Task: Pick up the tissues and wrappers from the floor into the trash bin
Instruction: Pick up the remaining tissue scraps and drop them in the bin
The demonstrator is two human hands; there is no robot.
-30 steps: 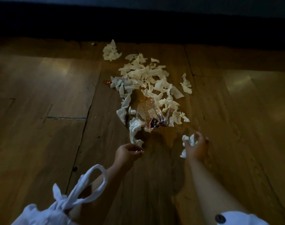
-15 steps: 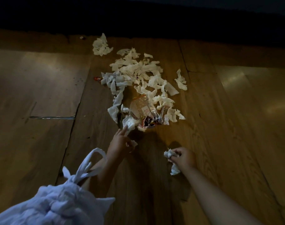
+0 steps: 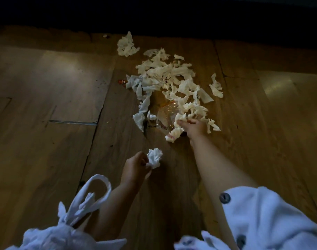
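Left hand: the left hand [image 3: 136, 166] is being held low over the wooden floor [image 3: 46, 141], near the person. Its fingers [image 3: 144, 159] are being kept curled around a crumpled tissue [image 3: 155, 156].
Crumpled tissue: it is being pinched at its lower left side, and most of the wad is being left free above and to the right of the fingers. Whether it is touching the floor cannot be told.
Right hand: the right hand [image 3: 194, 127] is being stretched forward to the near edge of the pile of torn tissues [image 3: 168, 76], with the fingers [image 3: 183, 121] closed.
Tissue pieces: a bunch of tissue pieces [image 3: 174, 133] is being gripped. One part is being shown above the fingers and a bigger part is hanging out below and to their left.
Clear wrapper: the clear wrapper [image 3: 167, 114] is being partly covered by the pile, just to the left of the right fingers. Contact with them cannot be told.
Orange wrapper: a small orange wrapper [image 3: 121, 81] is being seen on the floor at the left edge of the pile.
Loose tissues: a far wad [image 3: 126, 45] and a side strip [image 3: 216, 86] are being seen just apart from the pile.
Clothing: the right arm is being covered by a white buttoned sleeve [image 3: 262, 213]. A white cloth loop [image 3: 98, 193] is being seen beside the left forearm.
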